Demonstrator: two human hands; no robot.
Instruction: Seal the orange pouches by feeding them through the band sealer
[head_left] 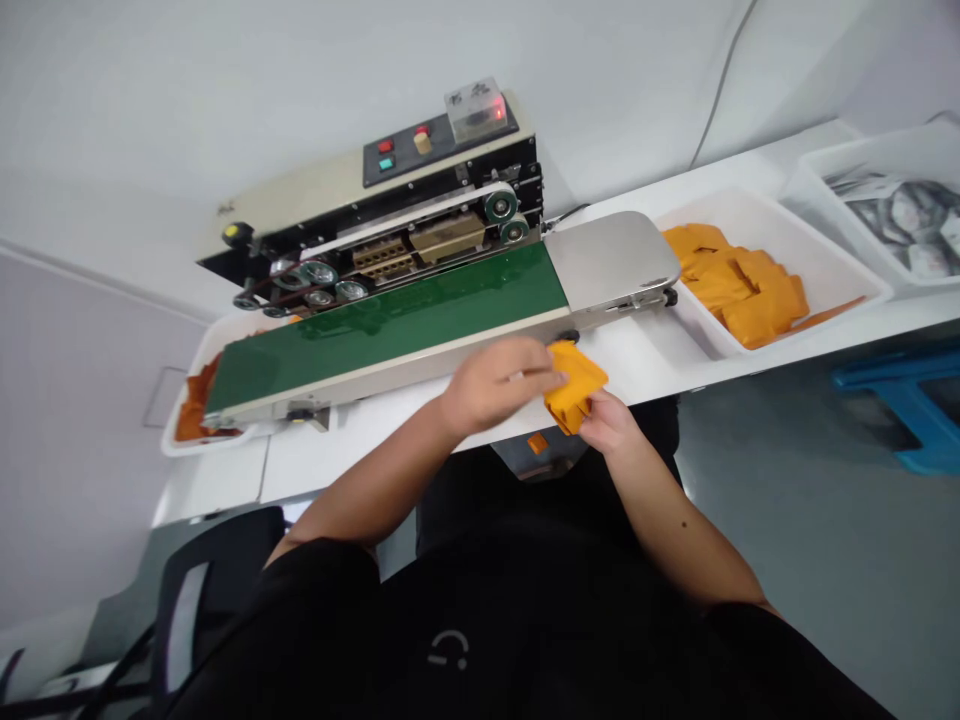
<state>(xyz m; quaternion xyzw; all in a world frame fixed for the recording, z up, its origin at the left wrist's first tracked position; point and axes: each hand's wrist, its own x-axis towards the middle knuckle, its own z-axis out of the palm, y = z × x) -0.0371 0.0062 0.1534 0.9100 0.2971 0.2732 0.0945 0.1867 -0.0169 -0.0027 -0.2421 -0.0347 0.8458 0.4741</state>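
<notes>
A small orange-yellow pouch [578, 378] is held up just in front of the table's near edge, below the metal end plate of a band sealing machine [367, 220]. My left hand [501, 385] comes at it from the left, its fingertips closed on the pouch's left edge. From the lower right, my right hand [609, 424] pinches the pouch's bottom corner. The pouch looks partly folded, and the fingers hide some of its edges. Beneath my hands, a small orange piece [538, 443] lies on a grey surface below the table edge.
The sealer's green conveyor belt [397, 320] runs along the white table. To the right stands a white bin [840, 250] of orange pouches [739, 280], with another bin [814, 170] of grey packets beyond. A white bin [176, 437] sits at the belt's left end. A blue stool [907, 385] stands right.
</notes>
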